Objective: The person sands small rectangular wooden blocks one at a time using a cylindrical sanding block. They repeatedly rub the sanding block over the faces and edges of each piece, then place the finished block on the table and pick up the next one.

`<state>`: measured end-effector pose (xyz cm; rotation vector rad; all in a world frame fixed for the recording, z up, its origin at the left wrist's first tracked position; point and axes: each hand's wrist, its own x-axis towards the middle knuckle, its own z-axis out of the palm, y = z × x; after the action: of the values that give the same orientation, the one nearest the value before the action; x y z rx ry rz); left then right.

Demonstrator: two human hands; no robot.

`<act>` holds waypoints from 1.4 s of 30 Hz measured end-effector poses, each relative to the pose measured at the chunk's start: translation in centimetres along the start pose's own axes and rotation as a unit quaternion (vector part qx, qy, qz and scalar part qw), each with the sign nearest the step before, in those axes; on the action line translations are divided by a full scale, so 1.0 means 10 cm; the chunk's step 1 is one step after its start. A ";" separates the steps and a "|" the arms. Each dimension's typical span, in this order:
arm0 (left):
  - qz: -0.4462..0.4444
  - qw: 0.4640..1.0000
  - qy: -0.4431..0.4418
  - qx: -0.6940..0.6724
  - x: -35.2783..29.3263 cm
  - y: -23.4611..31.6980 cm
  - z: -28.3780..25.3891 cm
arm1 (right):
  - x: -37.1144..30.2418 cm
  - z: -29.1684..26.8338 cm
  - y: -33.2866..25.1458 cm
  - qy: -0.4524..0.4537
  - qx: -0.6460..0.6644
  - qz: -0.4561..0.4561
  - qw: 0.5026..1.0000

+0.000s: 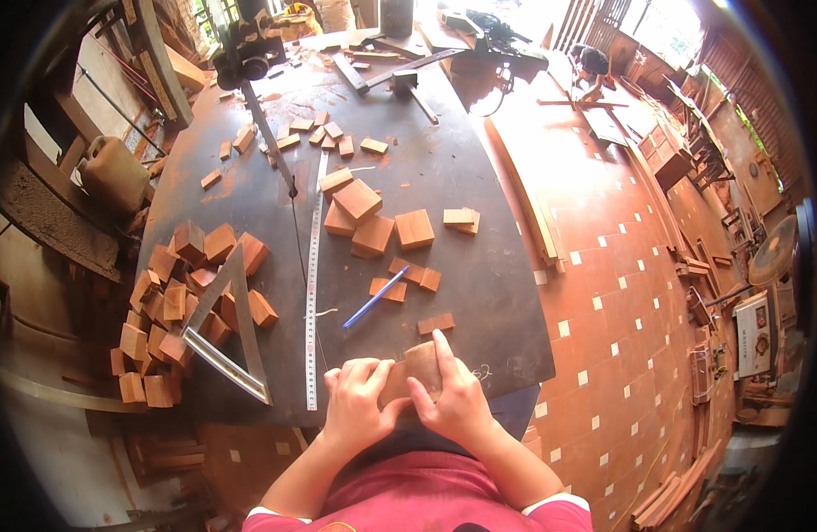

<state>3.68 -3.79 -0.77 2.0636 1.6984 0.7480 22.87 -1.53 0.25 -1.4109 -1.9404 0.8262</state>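
Note:
Near the front edge of the dark table, my left hand (360, 395) closes its fingers and thumb on a reddish wooden block (394, 387). Beside it, my right hand (455, 395) grips a second, lighter-faced wooden block (423, 362), index finger stretched along its side. The two blocks appear to touch; fingers hide part of both. Just beyond lies a small flat wood piece (436, 324). A blue pen (376, 297) rests farther off across small wood pieces. Left of my left hand, a thin saw blade (304, 266) runs down toward the table beside a white measuring tape (313, 355).
A metal triangular square (253, 328) leans on a heap of wooden blocks (156, 306) at left. Larger cubes (371, 236) sit mid-table, with small offcuts (335, 130) behind. Above hangs the saw's blade guide (271, 142). Another person (593, 66) works far right, beyond long planks (524, 191).

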 end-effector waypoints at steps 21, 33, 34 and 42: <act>0.004 1.000 -0.001 0.011 0.00 0.04 0.02 | -0.26 -0.16 0.08 0.008 0.020 -0.020 1.000; 0.003 1.000 0.021 0.017 0.01 0.05 0.00 | -0.40 -0.14 0.07 -0.011 -0.038 0.019 0.999; 0.009 1.000 0.018 0.019 0.01 0.06 0.01 | -0.33 -0.09 0.12 0.023 -0.039 -0.016 0.999; -0.020 0.999 0.026 0.005 -0.05 0.05 0.06 | -0.30 -0.05 0.21 0.023 -0.048 -0.069 0.996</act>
<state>4.39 -4.34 -1.04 2.0260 1.7698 0.7895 25.27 -3.89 -1.32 -1.3218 -2.0397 0.6387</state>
